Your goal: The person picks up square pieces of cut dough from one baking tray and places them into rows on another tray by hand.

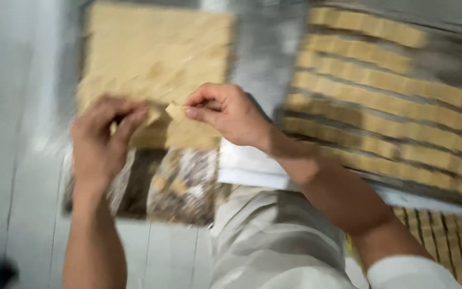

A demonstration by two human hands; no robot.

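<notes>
The picture is blurred by motion. A slab of pale tan dough [153, 51], scored into small squares, lies on a dark tray [135, 187]. My right hand [231, 112] pinches one small dough square [176, 111] between thumb and fingers above the slab's near edge. My left hand [102, 139] is curled beside it at the slab's near left corner, fingers closed on another small dough piece [153, 115]; how it grips is hard to tell.
At the right a second tray [445, 64] holds rows of cut dough squares [380, 85]. A metal strip [266, 48] lies between the trays. My light trousers [274, 241] fill the bottom centre. White tiled floor [6, 160] lies at the left.
</notes>
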